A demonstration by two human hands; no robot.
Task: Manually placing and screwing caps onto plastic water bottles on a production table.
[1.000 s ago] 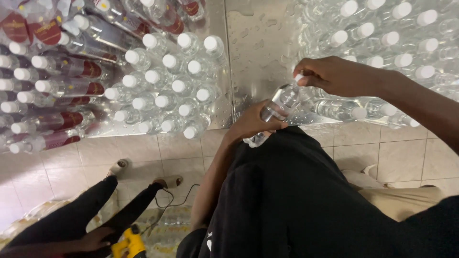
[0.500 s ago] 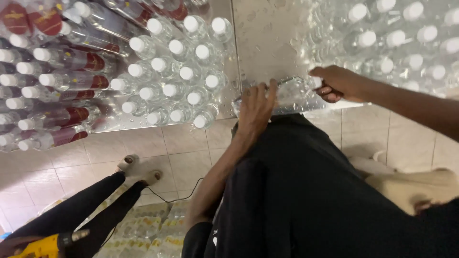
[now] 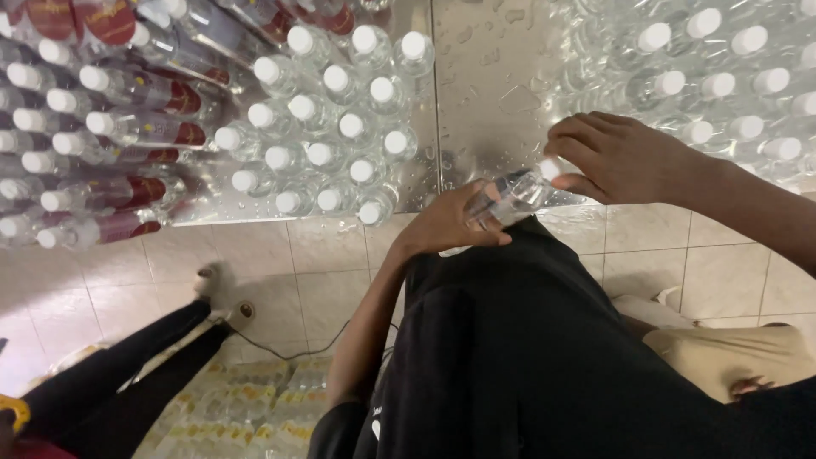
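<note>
Bottle (image 3: 508,199) sits mid-frame, above the wet steel table (image 3: 489,76) edge; left hand (image 3: 450,223) wraps its body, right hand (image 3: 616,157) pinches the cap (image 3: 551,169). Best to grip the body firmly and twist the cap squarely.

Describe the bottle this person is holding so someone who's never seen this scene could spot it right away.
Start at the wet metal table crowded with upright white-capped bottles. At its near edge, the left hand grips the body of a clear bottle while the right hand covers its white cap. Unlike its neighbours it lies tilted sideways in the hands, off the table.
</note>
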